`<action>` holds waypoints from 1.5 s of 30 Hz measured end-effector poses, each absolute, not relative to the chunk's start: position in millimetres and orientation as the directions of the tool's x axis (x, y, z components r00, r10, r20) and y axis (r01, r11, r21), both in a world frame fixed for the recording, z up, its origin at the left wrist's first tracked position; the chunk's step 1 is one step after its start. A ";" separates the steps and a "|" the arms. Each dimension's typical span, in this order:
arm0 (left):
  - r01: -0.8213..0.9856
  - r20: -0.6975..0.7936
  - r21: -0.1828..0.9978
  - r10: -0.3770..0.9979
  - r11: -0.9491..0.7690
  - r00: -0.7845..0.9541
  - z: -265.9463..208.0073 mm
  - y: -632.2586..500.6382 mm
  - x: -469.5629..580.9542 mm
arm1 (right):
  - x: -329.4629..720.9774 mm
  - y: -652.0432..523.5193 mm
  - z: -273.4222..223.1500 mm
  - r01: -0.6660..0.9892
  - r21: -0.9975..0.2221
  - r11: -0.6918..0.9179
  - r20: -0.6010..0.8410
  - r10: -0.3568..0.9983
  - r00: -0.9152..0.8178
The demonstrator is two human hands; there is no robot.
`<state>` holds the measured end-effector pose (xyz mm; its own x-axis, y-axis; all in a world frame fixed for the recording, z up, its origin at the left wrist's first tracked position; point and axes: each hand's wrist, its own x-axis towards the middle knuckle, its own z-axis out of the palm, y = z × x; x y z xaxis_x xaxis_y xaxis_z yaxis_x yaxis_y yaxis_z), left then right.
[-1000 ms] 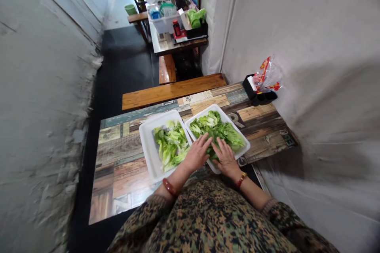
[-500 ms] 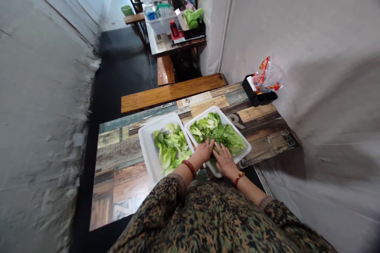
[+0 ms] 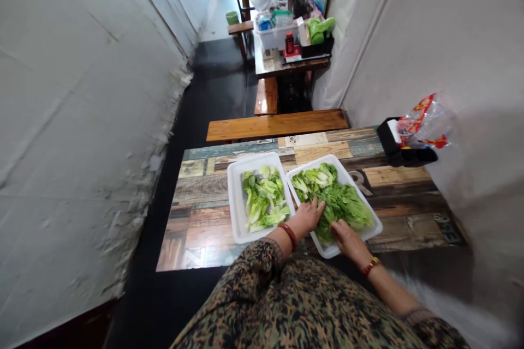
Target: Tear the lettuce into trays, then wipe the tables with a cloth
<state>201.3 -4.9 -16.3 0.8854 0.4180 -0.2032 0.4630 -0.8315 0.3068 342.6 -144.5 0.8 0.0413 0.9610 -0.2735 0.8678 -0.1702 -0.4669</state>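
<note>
1. Two hands of ours, the left hand (image 3: 307,216) and the right hand (image 3: 347,237), are touching one heap of lettuce (image 3: 346,202), which is lying in the right tray (image 3: 375,229).
2. On the left, our fingers (image 3: 320,208) are standing slightly apart, resting on the leaves and clasping nothing that we are seeing.
3. On the right, our fingers are curling inward, close together, at the near part of the heap; we cannot tell whether they are pinching a leaf.
4. We are facing the left palm downward, its forearm slanting in from the lower left, with one reddish bracelet (image 3: 289,235) circling the wrist.
5. We are angling the right forearm in from the lower right, wearing one red-and-gold bracelet (image 3: 371,266).
6. Two white trays are resting on one wood-patterned counter (image 3: 204,212); the left tray (image 3: 236,191), just beside the other, is holding a second heap of leaves (image 3: 262,196).
7. Toward the wall, one black holder (image 3: 387,144) is carrying one clear bag with red print (image 3: 426,120).
8. Beyond, we are seeing one wooden bench (image 3: 278,124) and one farther counter (image 3: 268,68) bearing one red-capped bottle (image 3: 289,43).
</note>
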 end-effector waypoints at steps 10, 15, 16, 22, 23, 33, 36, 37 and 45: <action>0.422 0.007 0.477 0.483 -0.771 0.876 36.0 -12.7 137.1 | 339.3 -93.1 60.0 0.789 -0.612 -0.055 -0.108 0.994 -0.015; 0.685 -0.067 0.627 0.850 -0.371 0.522 14.7 -19.4 31.4 | 275.7 -25.3 57.2 0.696 -0.714 0.073 -0.070 0.982 -0.176; 0.741 -0.097 0.609 0.900 -0.285 0.426 7.6 -23.1 8.7 | 261.9 -14.3 49.5 0.674 -0.733 0.092 -0.078 0.973 -0.217; 0.824 -0.175 0.474 0.884 -0.310 0.434 -16.0 -50.1 -61.7 | 194.1 22.4 -12.6 0.706 -0.703 0.085 -0.225 0.915 -0.334; 0.825 -0.184 0.460 0.874 -0.328 0.450 -16.7 -51.2 -63.3 | 186.4 25.5 -20.9 0.746 -0.661 0.083 -0.253 0.911 -0.325; 0.792 -0.162 0.480 0.849 -0.378 0.503 -22.4 -18.2 -70.5 | 157.2 65.8 -44.8 0.937 -0.344 -0.065 -0.252 0.967 -0.025; 0.779 -0.163 0.490 0.836 -0.392 0.523 -21.3 -17.2 -71.1 | 158.2 69.3 -40.0 0.903 -0.424 -0.072 -0.222 0.975 -0.027; 0.776 -0.169 0.495 0.833 -0.390 0.526 -20.2 -17.9 -71.1 | 159.8 68.3 -37.7 0.889 -0.454 -0.065 -0.208 0.978 -0.035; 0.698 -0.102 0.696 0.939 -0.167 0.327 -8.5 -5.1 -59.7 | 184.4 55.9 -17.8 0.649 -0.748 -0.142 -0.161 0.986 0.031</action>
